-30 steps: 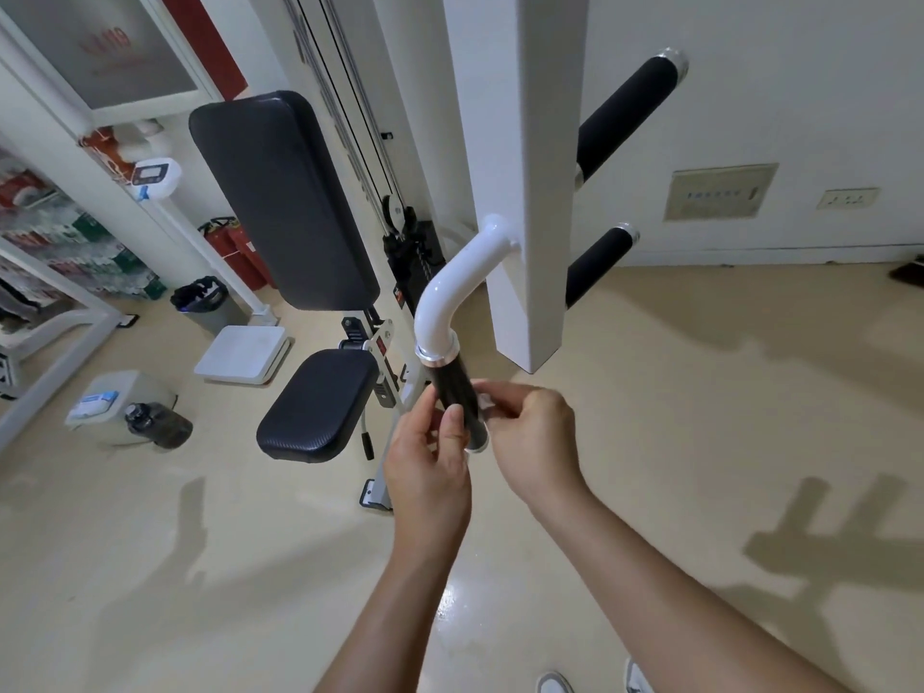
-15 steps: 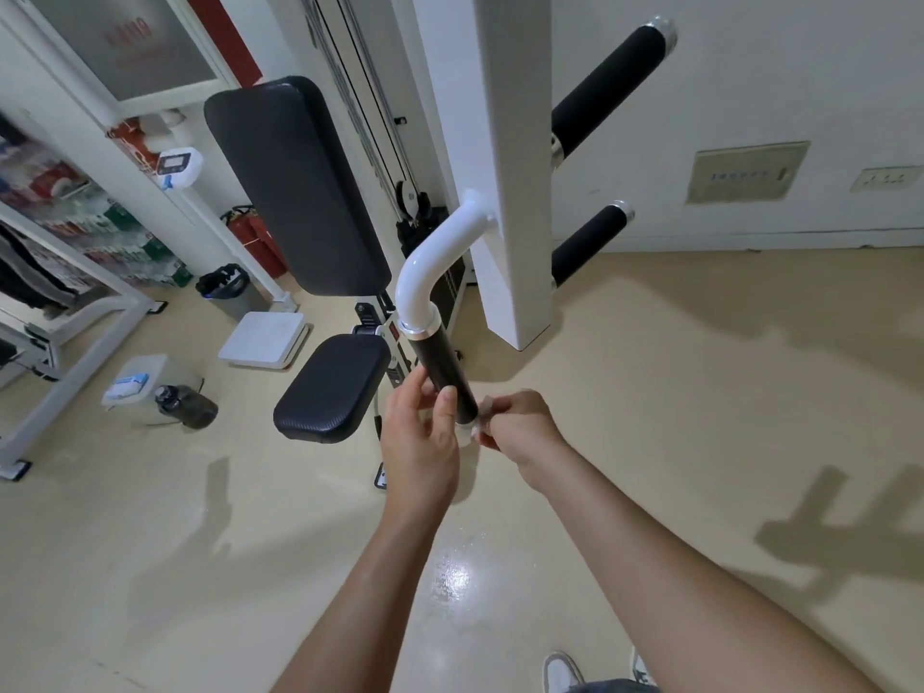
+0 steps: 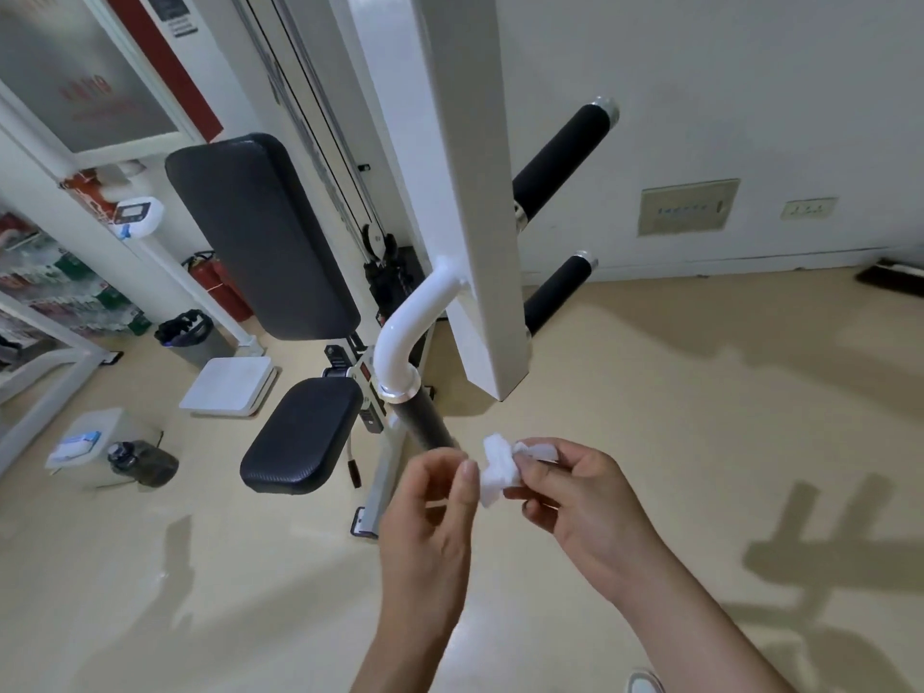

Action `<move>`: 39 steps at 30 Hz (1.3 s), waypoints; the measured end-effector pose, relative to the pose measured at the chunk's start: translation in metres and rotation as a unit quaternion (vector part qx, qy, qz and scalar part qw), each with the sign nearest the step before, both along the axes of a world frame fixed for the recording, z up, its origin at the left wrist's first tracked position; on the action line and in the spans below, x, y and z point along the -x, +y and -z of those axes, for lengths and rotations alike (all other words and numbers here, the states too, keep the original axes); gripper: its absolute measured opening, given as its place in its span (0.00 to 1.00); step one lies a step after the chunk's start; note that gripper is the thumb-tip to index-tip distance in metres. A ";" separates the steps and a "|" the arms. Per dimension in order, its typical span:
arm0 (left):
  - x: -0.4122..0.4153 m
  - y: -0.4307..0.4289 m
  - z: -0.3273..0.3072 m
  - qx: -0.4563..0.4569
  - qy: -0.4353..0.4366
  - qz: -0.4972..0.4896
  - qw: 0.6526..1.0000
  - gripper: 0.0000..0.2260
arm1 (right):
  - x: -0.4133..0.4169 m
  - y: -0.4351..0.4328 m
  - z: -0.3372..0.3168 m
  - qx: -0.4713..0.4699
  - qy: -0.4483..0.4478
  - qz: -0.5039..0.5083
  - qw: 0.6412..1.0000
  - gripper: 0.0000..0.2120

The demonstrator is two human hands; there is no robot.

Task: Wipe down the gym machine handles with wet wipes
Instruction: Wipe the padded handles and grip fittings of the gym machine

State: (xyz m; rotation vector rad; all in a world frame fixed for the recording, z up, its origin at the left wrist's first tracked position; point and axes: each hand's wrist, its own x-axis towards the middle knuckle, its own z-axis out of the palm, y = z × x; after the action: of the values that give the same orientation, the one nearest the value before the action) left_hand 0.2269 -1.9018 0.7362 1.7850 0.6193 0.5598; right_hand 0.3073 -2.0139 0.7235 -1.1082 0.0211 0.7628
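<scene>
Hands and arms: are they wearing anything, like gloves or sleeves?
No. The left hand and right hand are bare: no gloves, no rings that show. The left forearm and right forearm are bare too: no sleeves, watch or bands in view.

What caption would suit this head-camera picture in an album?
The right hand pinches a crumpled white wipe beside the left hand, near the end of the machine's black handle grip.

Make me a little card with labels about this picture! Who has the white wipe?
wipe: white, crumpled, pinched by the right grip
left grip: beside the wipe, fingers curled; contact unclear
near handle: black, below a white bent tube
other handles: two black ones past the white post
seat: black pad, left of the near handle
</scene>
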 end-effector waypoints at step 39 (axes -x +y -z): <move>0.017 0.005 -0.049 -0.162 -0.065 0.150 0.973 0.14 | -0.020 -0.108 -0.040 0.166 -0.245 -0.124 0.947 0.31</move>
State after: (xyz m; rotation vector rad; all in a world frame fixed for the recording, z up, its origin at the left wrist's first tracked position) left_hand 0.2097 -1.8964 0.7849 2.0799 0.1654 0.5878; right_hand 0.3276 -2.1215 0.7633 -1.6224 -0.4322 0.7021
